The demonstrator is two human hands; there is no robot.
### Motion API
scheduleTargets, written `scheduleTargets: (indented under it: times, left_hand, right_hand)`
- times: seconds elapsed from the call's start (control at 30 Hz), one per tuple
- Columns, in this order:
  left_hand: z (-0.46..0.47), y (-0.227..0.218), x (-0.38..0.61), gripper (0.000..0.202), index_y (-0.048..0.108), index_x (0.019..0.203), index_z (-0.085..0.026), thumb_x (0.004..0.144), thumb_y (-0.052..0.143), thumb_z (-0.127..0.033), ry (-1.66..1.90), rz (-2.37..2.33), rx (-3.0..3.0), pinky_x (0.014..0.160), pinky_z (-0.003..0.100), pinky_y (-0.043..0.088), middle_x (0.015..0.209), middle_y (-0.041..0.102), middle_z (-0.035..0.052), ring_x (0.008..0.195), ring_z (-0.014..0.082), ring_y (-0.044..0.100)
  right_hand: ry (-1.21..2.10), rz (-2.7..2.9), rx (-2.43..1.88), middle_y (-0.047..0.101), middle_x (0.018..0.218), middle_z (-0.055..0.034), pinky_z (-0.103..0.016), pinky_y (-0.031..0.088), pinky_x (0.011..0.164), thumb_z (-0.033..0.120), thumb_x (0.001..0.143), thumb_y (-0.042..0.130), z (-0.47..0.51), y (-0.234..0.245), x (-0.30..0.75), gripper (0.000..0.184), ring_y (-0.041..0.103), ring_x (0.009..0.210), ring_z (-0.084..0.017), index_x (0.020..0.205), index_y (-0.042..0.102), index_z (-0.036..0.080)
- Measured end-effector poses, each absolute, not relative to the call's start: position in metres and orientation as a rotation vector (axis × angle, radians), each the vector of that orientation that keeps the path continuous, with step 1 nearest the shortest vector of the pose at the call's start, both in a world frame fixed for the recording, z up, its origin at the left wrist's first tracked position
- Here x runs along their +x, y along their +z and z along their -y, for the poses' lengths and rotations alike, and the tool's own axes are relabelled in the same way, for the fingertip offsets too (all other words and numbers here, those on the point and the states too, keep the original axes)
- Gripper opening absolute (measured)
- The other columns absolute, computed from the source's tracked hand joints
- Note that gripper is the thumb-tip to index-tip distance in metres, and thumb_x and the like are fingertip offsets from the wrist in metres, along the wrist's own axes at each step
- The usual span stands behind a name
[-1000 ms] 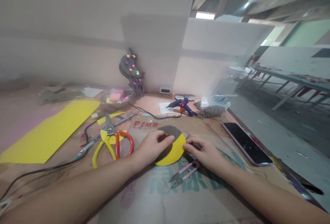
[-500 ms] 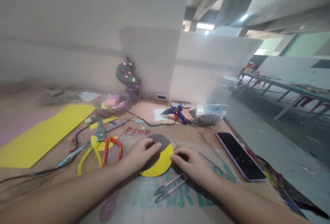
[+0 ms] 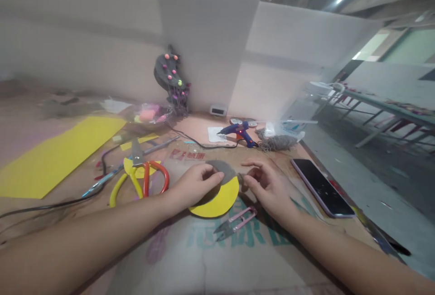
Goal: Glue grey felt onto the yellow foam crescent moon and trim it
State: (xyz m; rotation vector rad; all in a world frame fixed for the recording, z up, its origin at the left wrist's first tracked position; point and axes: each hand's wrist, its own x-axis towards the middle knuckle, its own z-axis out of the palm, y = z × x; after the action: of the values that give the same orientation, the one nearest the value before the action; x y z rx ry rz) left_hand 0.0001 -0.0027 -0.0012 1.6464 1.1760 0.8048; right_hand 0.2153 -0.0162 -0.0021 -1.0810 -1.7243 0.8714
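Note:
A curved, crescent-like yellow card piece (image 3: 217,202) lies on the plastic-covered table, its upper part covered in grey. My left hand (image 3: 200,184) grips its left side, thumb on top of the grey part. Just off its right edge is my right hand (image 3: 267,186), thumb and a fingertip pinched together on what looks like a thin strand of grey yarn, index finger stretched out. The strand is blurred and partly hidden by the fingers. Pink-handled thread snips (image 3: 236,223) rest below the card, near my right hand.
Red-and-yellow-handled scissors (image 3: 139,172) and a yellow sheet (image 3: 68,159) lie left. A blue glue gun (image 3: 239,132), a grey yarn bundle (image 3: 278,142) and a decorated grey crescent (image 3: 168,70) are at the back. A phone (image 3: 321,188) lies near the right edge.
The view has tilted downward, so the table things appear higher. My right hand has moved slightly away from the card's edge, its index finger now extended. My left hand keeps its hold.

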Motion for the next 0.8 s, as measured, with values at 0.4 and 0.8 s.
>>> scheduleTargets:
  times: [0.4, 0.8]
  left_hand:
    - [0.0037, -0.001, 0.002, 0.037, 0.063, 0.073, -0.015, 0.084, 0.052, -0.049, 0.796, -1.156, 1.763, 0.049, 0.024, 0.034, 0.057, 0.055, -0.0017, 0.051, 0.013, 0.048]
    - [0.0045, 0.0042, 0.0032, 0.037, 0.057, 0.068, -0.016, 0.082, 0.052, -0.051, 0.758, -1.212, 1.789, 0.057, 0.026, 0.037, 0.064, 0.054, -0.0004, 0.062, 0.0151, 0.05]
  right_hand:
    - [0.907, 1.862, -1.196, 0.054, 0.074, 0.0013, -0.027, 0.048, 0.064, 0.033, 0.091, 0.054, 0.0188, -0.0032, 0.2124, 0.024, 0.056, 0.07, -0.014, 0.112, 0.054, 0.021]
    - [1.123, 1.716, -1.018, 0.058, 0.122, -0.0076, -0.022, 0.046, 0.052, 0.03, 0.09, 0.053, 0.017, -0.0022, 0.2095, 0.036, 0.052, 0.061, -0.007, 0.125, 0.049, 0.024]
